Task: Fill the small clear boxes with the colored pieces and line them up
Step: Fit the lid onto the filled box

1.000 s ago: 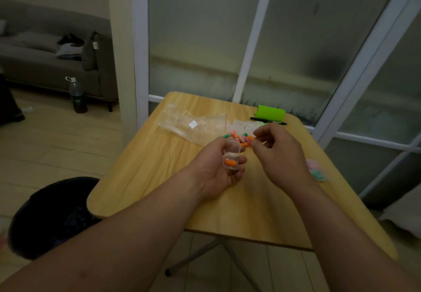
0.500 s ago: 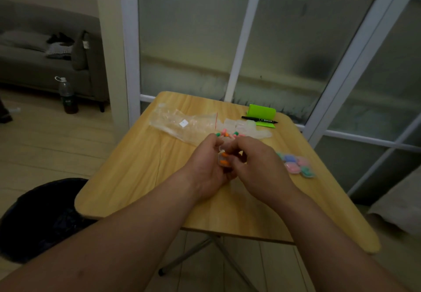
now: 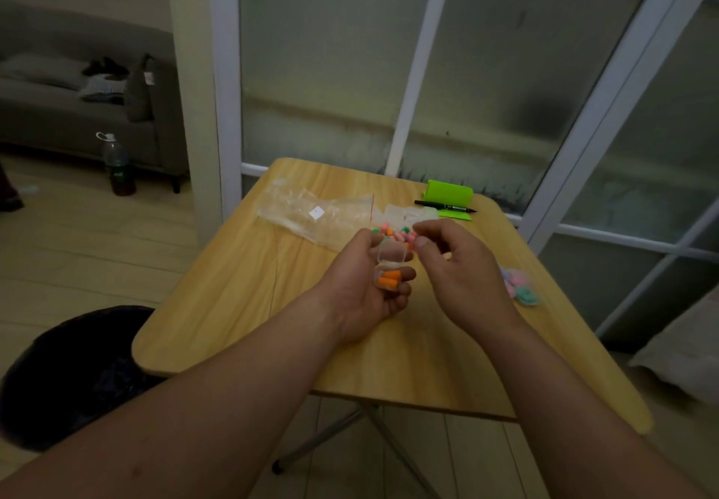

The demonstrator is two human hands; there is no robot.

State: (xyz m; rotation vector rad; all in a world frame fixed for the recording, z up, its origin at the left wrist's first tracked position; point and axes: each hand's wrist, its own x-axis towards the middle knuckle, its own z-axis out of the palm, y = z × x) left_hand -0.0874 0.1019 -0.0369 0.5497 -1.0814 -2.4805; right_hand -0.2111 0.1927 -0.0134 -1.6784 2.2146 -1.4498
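Clear, lid up, orange pieces [image 3: 387, 280] inside: box [image 3: 390, 265] gripped in left hand [image 3: 362, 284] above table [image 3: 241, 296]. Just right of box, right hand [image 3: 463, 269], thumb and forefinger curled close; cannot tell whether pinching anything. Farther right of box, filled boxes [image 3: 521, 289]. Just beyond box, loose pieces [image 3: 393, 232]; beyond those, empty boxes [image 3: 408, 212], bag [image 3: 315, 214] leftward, pen [image 3: 445, 206] farthest.

Sofa [image 3: 58, 109], bottle [image 3: 116, 165] — black marker [image 3: 445, 206].
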